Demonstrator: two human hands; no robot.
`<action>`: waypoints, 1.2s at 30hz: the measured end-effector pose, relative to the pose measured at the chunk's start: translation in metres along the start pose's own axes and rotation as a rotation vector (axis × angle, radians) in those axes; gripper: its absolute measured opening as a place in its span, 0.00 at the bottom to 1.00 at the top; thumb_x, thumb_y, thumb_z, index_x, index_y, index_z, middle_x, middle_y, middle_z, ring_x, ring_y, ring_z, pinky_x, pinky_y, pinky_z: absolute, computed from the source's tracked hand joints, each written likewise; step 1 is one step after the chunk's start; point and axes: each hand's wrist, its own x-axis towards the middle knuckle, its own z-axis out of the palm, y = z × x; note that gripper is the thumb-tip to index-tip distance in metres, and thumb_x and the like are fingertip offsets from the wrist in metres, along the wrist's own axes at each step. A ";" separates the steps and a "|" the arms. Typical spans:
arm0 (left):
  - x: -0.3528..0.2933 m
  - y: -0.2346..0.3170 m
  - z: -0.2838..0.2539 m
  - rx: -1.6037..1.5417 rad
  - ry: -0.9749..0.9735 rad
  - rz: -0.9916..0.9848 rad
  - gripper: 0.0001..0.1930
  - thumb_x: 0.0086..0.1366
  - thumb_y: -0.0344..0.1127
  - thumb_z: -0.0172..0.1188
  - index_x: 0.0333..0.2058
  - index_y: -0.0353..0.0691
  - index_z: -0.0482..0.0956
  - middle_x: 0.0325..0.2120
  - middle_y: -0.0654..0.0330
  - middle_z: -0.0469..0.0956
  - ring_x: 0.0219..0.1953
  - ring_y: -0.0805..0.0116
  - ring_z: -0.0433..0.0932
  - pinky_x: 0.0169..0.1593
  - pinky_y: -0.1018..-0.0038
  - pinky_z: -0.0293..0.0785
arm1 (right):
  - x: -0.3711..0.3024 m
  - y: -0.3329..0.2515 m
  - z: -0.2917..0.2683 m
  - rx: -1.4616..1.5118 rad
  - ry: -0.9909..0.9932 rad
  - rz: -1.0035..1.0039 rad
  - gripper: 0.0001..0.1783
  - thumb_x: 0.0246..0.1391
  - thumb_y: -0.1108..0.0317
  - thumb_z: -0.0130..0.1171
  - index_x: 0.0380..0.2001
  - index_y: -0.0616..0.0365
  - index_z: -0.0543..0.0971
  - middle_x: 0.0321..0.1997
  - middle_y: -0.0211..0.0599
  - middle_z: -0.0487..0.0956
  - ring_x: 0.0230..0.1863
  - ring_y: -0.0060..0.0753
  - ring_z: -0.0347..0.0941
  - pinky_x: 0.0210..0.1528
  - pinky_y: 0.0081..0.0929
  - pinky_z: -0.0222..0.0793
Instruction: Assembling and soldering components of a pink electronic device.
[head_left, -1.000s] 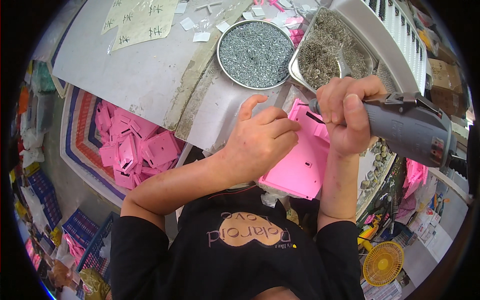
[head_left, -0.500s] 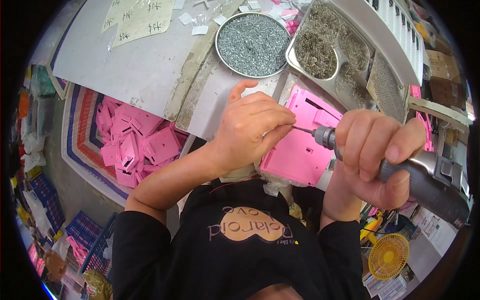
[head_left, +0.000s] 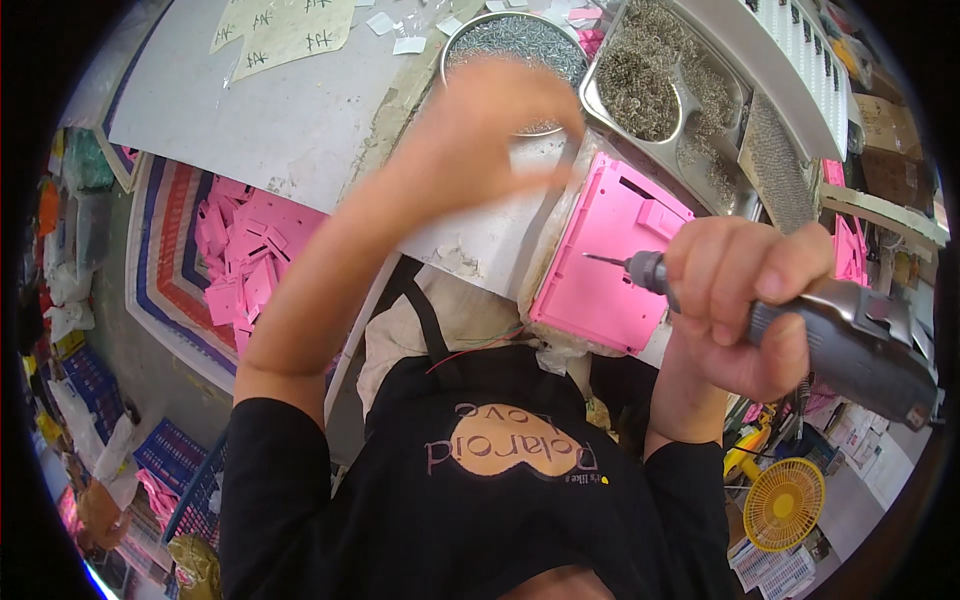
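Observation:
My right hand (head_left: 745,300) is wrapped around a grey electric screwdriver (head_left: 835,340). Its thin bit (head_left: 604,259) points left, over a flat pink plastic panel (head_left: 608,265) with slots and small holes. The panel lies in a holder with a worn, tape-like rim. My left hand (head_left: 500,140), smeared by motion, is over the near edge of a round metal tray (head_left: 515,38) full of small silver screws. A gap shows between its thumb and fingers, and I see nothing held there.
Right of the screws stands a steel tray (head_left: 588,100) with small metal springs (head_left: 640,95). Pink plastic parts (head_left: 245,265) pile up in a striped bag (head_left: 170,300) at the left. A yellow fan (head_left: 783,505) is at the lower right. Paper sheets (head_left: 290,35) lie on the far table.
My left hand has left the screwdriver's tip and moved up and away, to the screw tray, its fingers parting. The right hand with the screwdriver stays nearly in place.

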 end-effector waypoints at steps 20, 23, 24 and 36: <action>-0.020 0.003 0.006 0.183 0.000 0.002 0.08 0.58 0.35 0.70 0.36 0.43 0.84 0.36 0.63 0.82 0.44 0.59 0.78 0.53 0.60 0.69 | -0.025 0.037 0.028 -0.221 -0.024 0.120 0.09 0.47 0.82 0.63 0.27 0.60 0.72 0.18 0.35 0.74 0.18 0.27 0.72 0.23 0.22 0.67; -0.054 0.039 0.009 0.016 -0.014 0.012 0.08 0.56 0.32 0.71 0.34 0.43 0.84 0.34 0.63 0.82 0.41 0.61 0.79 0.53 0.59 0.69 | -0.027 0.022 0.026 -0.184 0.056 0.244 0.09 0.50 0.78 0.65 0.30 0.58 0.73 0.19 0.32 0.74 0.20 0.27 0.73 0.26 0.23 0.68; -0.061 0.047 0.009 -0.025 -0.021 0.007 0.08 0.55 0.31 0.72 0.34 0.43 0.83 0.34 0.63 0.82 0.40 0.61 0.79 0.52 0.59 0.69 | -0.022 0.016 0.024 -0.156 0.049 0.211 0.09 0.53 0.74 0.65 0.32 0.57 0.73 0.19 0.30 0.74 0.19 0.26 0.71 0.26 0.24 0.67; -0.072 0.071 0.014 -0.132 0.017 -0.055 0.11 0.49 0.28 0.74 0.33 0.43 0.84 0.33 0.65 0.83 0.36 0.64 0.80 0.57 0.59 0.69 | -0.011 -0.004 0.016 0.007 -0.170 -0.024 0.17 0.60 0.57 0.66 0.39 0.55 0.72 0.19 0.28 0.73 0.19 0.28 0.70 0.27 0.30 0.67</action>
